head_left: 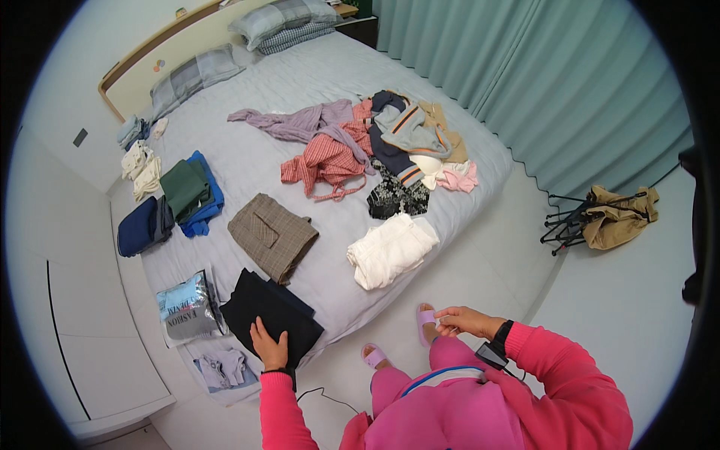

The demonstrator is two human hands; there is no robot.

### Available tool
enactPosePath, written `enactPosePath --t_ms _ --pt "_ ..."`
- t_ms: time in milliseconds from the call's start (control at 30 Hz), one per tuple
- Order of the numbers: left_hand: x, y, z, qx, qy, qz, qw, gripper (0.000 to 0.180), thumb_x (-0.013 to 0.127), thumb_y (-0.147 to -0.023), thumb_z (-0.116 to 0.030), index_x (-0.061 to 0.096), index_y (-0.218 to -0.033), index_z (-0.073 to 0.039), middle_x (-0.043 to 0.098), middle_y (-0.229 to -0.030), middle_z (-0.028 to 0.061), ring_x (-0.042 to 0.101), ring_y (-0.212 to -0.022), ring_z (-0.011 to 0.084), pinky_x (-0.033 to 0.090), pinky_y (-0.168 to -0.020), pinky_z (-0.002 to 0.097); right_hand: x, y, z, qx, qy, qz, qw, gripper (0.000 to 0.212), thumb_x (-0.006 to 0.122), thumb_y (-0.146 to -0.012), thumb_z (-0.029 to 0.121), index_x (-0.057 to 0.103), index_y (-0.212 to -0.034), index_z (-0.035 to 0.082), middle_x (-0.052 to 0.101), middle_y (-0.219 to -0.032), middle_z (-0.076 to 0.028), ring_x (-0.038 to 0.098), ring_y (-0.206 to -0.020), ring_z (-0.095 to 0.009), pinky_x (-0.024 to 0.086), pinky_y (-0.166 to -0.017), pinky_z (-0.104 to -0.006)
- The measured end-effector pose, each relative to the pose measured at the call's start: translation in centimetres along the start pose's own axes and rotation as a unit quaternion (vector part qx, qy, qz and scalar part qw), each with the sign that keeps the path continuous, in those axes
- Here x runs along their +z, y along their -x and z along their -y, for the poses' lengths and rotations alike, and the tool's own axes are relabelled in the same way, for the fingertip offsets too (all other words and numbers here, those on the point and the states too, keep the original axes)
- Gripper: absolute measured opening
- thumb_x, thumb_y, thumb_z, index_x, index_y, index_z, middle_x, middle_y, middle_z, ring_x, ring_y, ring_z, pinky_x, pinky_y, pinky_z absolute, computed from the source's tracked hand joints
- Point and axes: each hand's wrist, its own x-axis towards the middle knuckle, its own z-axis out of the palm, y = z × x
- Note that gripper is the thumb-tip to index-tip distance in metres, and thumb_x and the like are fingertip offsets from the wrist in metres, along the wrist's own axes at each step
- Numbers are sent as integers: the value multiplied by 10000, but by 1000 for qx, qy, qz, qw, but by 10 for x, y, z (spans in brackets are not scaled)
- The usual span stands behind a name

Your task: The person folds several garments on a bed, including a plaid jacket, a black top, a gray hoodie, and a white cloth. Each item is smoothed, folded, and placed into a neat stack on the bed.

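Nearest, pink top (450, 420), cut off at the bottom. Left hand (271, 349) open and flat on folded black cloth (259, 296), fingers a bit apart, not gripping; palm hidden, and some cloth hidden under it. Black cloth on the near left part of the bed (337, 71). Right hand (469, 321) up in the air, over to the right, fingers bent in close to the thumb; cannot tell about anything tiny inside. Shiny bag (187, 311) just left of the black cloth, insides hard to make out. Brown checked cloth (274, 232) just beyond. Farther off, messy clothes pile (330, 154), bits hidden under other bits. Far right, tan thing (622, 217) with black poles, hard to name.
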Motion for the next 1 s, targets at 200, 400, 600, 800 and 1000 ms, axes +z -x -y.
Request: enactPosePath --t_ms 200,400,600,800,1000 --pt "-2 52 -55 -91 228 -14 969 724 652 -783 -35 299 -1416 -49 441 -1280 182 530 -1052 245 436 -913 341 -90 -56 54 -74 21 -37 996 357 549 -931 256 534 -1232 64 651 -932 -15 597 -767 -75 488 -663 -200" --pt "26 82 -134 -123 185 28 975 541 643 -804 -19 458 -1312 -53 569 -1078 105 581 -777 150 487 -708 274 -208 -177 156 -147 42 -80 985 353 572 -881 201 544 -1197 46 641 -851 -24 582 -668 -88 468 -558 -227" --pt "61 77 -244 -154 199 129 959 406 664 -816 -75 558 -1207 -58 629 -1009 88 616 -815 159 491 -694 282 -302 -280 239 -283 343 -290 847 386 611 -756 196 610 -1089 0 633 -986 -193 612 -933 -332 478 -850 -380" --pt "70 60 -333 -177 182 145 956 388 672 -828 -101 565 -1199 -59 640 -1021 98 633 -834 180 492 -732 293 -342 -327 265 -308 398 -395 769 534 564 -765 72 439 -1281 19 530 -1211 -232 543 -1094 -400 445 -950 -417" --pt "72 41 -373 -161 166 174 957 364 661 -835 -73 577 -1188 -49 648 -1016 82 612 -886 163 486 -755 275 -371 -347 298 -222 484 -325 781 373 599 -807 154 512 -1141 13 627 -972 -240 610 -944 -401 489 -819 -460"
